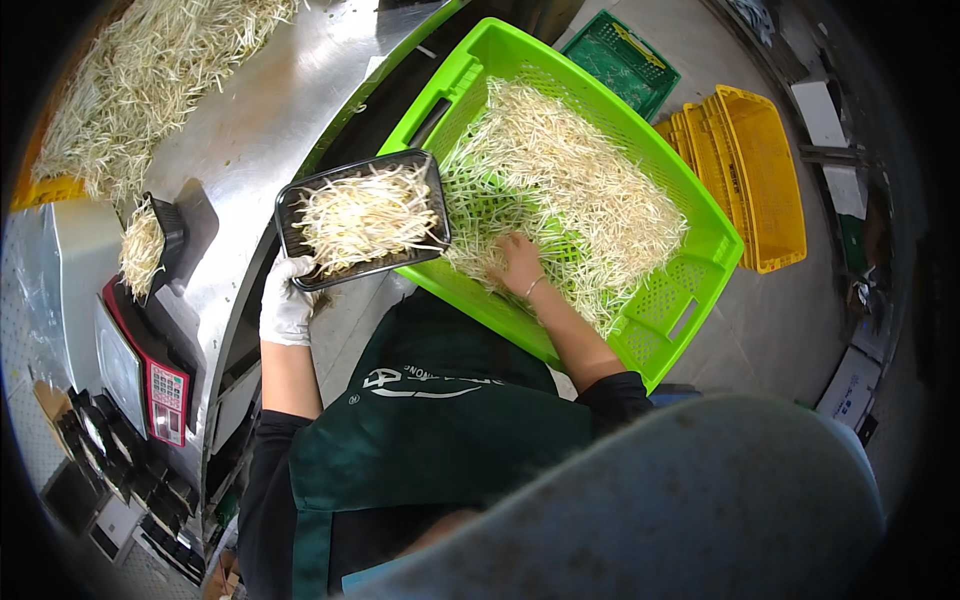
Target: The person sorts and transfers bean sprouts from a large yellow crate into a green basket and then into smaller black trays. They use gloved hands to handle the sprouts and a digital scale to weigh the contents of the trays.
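Note:
My left hand [287, 300], in a white glove, grips the near left corner of a black plastic tray [306, 283] that carries a heap of bean sprouts [367, 217]. The tray is held beside the left end of a large light-green perforated crate [675, 300]. Bare, with a thin bracelet at the wrist, my right hand [519, 262] reaches into that crate and touches the loose bean sprouts [585, 172] near its front wall. Its fingertips are partly hidden among the sprouts, so whether they hold any cannot be told.
On the steel table [247, 97] at left lie a large sprout pile [150, 90], another filled black tray [171, 232] and a red weighing scale [165, 401]. Stacked black trays [120, 450] stand lower left. Beyond the crate are a dark green crate [622, 67] and nested yellow crates [772, 180].

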A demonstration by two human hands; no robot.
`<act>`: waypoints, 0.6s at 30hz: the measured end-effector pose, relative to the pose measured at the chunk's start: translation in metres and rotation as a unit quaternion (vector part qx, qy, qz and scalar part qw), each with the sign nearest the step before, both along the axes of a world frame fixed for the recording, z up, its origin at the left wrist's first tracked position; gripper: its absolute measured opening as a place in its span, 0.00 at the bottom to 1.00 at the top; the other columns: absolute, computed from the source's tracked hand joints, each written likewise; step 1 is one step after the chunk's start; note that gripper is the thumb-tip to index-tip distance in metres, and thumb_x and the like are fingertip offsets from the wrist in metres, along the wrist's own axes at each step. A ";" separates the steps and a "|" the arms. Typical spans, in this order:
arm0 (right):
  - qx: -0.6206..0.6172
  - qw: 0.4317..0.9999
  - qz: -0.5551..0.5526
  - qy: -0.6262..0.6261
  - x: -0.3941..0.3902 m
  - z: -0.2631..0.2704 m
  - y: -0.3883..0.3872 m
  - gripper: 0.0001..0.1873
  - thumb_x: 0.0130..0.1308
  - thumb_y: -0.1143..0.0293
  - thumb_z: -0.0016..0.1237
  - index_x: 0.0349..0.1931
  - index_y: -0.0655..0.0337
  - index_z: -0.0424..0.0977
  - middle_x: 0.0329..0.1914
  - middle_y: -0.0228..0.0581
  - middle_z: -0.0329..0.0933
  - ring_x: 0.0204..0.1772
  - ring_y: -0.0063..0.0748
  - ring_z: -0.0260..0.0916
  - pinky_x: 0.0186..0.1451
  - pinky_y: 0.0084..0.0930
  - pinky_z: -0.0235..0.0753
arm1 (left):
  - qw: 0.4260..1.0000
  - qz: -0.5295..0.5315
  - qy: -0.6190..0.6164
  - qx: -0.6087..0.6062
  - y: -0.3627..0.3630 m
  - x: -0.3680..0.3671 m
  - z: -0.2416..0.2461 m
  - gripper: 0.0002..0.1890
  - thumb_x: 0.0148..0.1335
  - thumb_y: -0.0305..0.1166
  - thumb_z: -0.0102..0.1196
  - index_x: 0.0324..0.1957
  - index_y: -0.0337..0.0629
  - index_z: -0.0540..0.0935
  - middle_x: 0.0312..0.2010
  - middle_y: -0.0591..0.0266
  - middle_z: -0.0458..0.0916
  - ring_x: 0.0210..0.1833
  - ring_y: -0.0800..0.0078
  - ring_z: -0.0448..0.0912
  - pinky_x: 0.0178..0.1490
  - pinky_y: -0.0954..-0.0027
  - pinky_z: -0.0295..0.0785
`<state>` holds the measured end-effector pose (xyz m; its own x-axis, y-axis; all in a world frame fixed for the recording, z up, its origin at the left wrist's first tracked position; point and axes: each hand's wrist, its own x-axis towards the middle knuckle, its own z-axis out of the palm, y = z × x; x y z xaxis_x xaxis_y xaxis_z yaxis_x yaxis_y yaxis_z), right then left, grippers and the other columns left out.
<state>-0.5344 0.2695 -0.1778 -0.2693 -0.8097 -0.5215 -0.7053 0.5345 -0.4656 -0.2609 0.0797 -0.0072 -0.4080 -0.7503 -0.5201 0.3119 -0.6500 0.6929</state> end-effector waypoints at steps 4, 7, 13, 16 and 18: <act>-0.123 0.984 0.002 0.132 0.000 -0.029 0.006 0.30 0.53 0.61 0.52 0.56 0.61 0.61 0.59 0.47 0.59 0.62 0.43 0.54 0.64 0.37 0.56 | 0.998 0.047 -0.028 0.019 0.006 0.023 0.001 0.28 0.42 0.21 0.43 0.52 0.26 0.65 0.46 0.46 0.73 0.46 0.57 0.76 0.48 0.59 0.74; -0.232 0.968 0.012 0.100 -0.056 -0.071 0.025 0.25 0.57 0.65 0.48 0.55 0.60 0.62 0.56 0.43 0.63 0.59 0.38 0.59 0.61 0.33 0.61 | 0.998 0.042 -0.044 0.034 0.008 0.027 0.001 0.28 0.42 0.20 0.44 0.52 0.26 0.65 0.46 0.45 0.72 0.45 0.56 0.76 0.46 0.57 0.75; -0.098 0.988 -0.113 -0.038 -0.070 -0.048 0.001 0.25 0.54 0.61 0.50 0.52 0.58 0.64 0.47 0.40 0.71 0.51 0.37 0.67 0.54 0.34 0.68 | 0.999 0.032 0.001 0.026 0.011 0.031 -0.011 0.27 0.43 0.20 0.44 0.52 0.27 0.65 0.49 0.46 0.71 0.49 0.54 0.73 0.53 0.55 0.71; -0.107 0.986 0.015 0.127 -0.020 0.020 -0.021 0.27 0.48 0.58 0.53 0.49 0.56 0.67 0.44 0.44 0.71 0.50 0.41 0.67 0.54 0.35 0.67 | 0.998 0.049 -0.014 0.033 0.012 0.023 -0.001 0.30 0.41 0.20 0.44 0.53 0.28 0.64 0.48 0.45 0.72 0.47 0.55 0.75 0.47 0.58 0.75; -0.190 0.964 0.094 0.162 0.001 -0.009 0.000 0.24 0.47 0.60 0.52 0.46 0.57 0.69 0.44 0.47 0.70 0.52 0.43 0.65 0.54 0.37 0.66 | 0.998 0.050 -0.027 0.023 0.011 0.017 0.004 0.31 0.40 0.20 0.45 0.54 0.28 0.63 0.47 0.46 0.72 0.44 0.56 0.77 0.42 0.59 0.78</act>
<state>-0.5332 0.2699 -0.1864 -0.1986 -0.9758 -0.0914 -0.9139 0.2181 -0.3424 -0.2440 0.0904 -0.0036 -0.3036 -0.7607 -0.5736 0.3401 -0.6489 0.6806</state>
